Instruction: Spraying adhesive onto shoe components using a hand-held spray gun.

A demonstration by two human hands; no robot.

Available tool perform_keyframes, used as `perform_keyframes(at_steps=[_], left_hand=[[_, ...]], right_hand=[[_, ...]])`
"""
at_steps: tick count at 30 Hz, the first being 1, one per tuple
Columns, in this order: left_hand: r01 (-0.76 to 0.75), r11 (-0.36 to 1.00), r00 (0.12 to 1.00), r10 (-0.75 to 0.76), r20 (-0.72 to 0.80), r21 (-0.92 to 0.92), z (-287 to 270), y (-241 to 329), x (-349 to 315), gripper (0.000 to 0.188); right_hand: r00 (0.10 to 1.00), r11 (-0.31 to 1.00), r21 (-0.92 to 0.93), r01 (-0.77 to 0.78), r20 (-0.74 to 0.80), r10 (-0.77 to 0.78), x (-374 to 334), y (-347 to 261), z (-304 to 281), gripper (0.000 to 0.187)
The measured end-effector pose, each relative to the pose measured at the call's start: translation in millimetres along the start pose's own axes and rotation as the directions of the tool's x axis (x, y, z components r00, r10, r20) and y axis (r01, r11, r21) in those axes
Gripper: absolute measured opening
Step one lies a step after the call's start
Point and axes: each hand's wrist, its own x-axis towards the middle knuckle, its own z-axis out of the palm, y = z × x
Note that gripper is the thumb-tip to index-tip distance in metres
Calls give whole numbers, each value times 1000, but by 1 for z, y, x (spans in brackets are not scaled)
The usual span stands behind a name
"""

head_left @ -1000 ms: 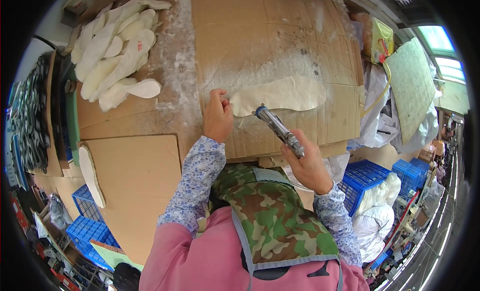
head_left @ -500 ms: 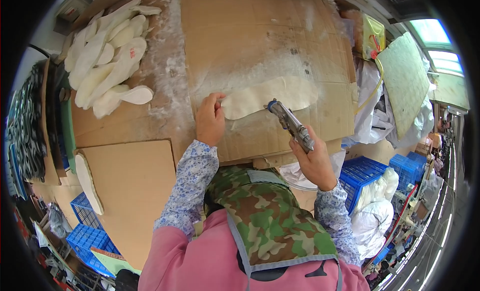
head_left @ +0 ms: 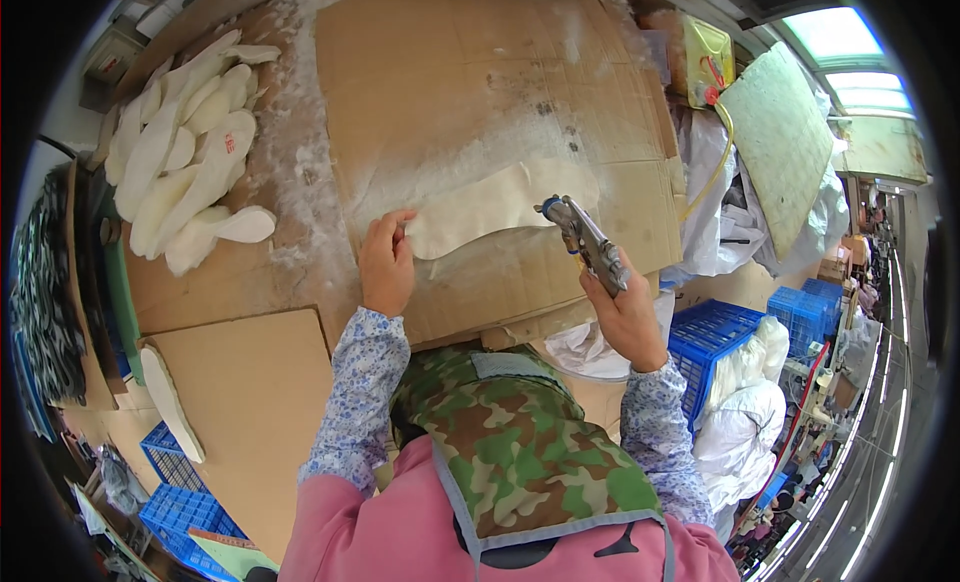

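Note:
A long cream-coloured fleece insole lies flat on the cardboard sheet in front of me. At its left end is my left hand, closed, with thumb and fingertips on the insole's edge. My right hand grips a metal spray gun by its handle. The gun's blue-ringed nozzle points away to the left, just over the near edge of the insole's right half. Whether spray is coming out cannot be made out.
Several similar insoles are piled at the far left. One pale insole leans at the edge of a lower cardboard panel. On the right stand a yellow can with a hose and a blue crate.
The whole view has shifted, so table things appear further left. Relative to the insole, the spray gun has moved toward its right end. My left hand stays at the left end.

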Motion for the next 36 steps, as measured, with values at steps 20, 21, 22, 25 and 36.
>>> perform_keyframes(at_steps=[20,21,22,25,36], left_hand=[[22,999,1000,-22,14,-37,-1,3,0,34],[26,999,1000,-25,16,-32,-1,2,0,35],[29,999,999,-29,18,-27,0,2,-1,35],[13,1000,1000,-13,17,-14,-1,4,0,35],[17,1000,1000,-17,25,-1,-2,4,-1,33]], right_hand=[[980,1000,-10,-15,-197,13,3,47,-25,15],[978,1000,-3,-11,-208,10,3,49,-25,14],[978,1000,-3,-12,-208,11,2,48,-27,14],[975,996,-70,-61,-216,45,2,45,-29,14],[972,994,-73,-86,-225,68,-1,48,-28,14]])
